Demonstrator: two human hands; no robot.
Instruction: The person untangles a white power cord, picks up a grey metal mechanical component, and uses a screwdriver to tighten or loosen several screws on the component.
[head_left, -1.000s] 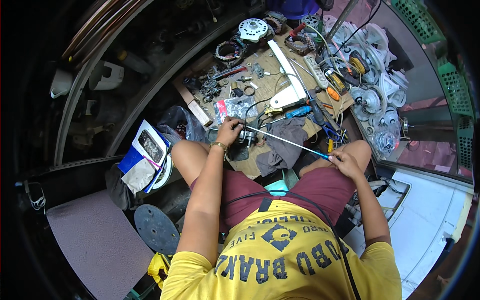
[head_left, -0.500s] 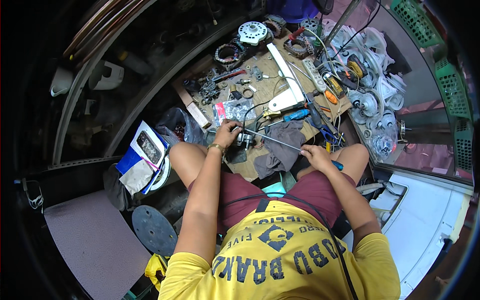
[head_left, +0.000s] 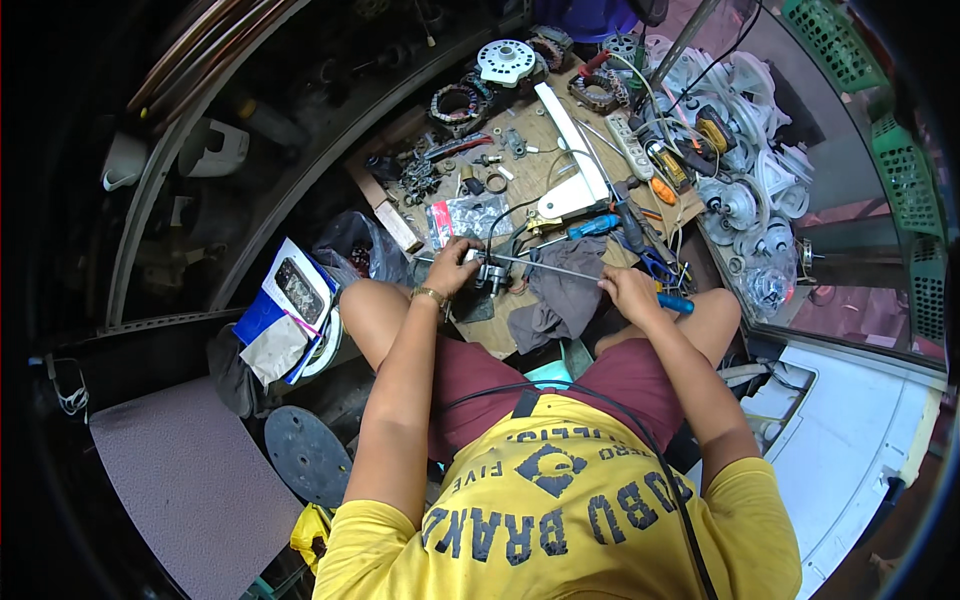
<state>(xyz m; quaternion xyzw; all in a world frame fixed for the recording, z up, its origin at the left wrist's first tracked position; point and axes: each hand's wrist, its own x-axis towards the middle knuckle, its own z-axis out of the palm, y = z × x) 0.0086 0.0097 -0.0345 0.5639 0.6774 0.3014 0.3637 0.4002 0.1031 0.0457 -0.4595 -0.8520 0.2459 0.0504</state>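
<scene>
Fingers of my left hand (head_left: 452,262) are closed on a small metal mechanism (head_left: 491,275) with a black cable running up from it, beside the near edge of the workbench. A long screwdriver (head_left: 560,270) lies across from there to the right, its thin shaft passing by the left hand. My right hand (head_left: 627,292) is closed on that shaft, with the blue handle (head_left: 676,303) sticking out to its right. A grey rag (head_left: 565,315) lies below the shaft. A clear bag of small parts (head_left: 470,215) and a white bracket (head_left: 570,198) lie just beyond.
Tools, a power strip (head_left: 630,145) and wound rings (head_left: 455,105) cover the plywood bench (head_left: 545,170). White plastic parts (head_left: 750,190) pile up at right. Papers (head_left: 280,340) and a dark round plate (head_left: 308,455) are at left. Glass panels (head_left: 200,230) border the bench.
My right hand has moved up and left along the screwdriver, from the blue handle onto the shaft, exposing the handle. My left hand stays at the metal mechanism.
</scene>
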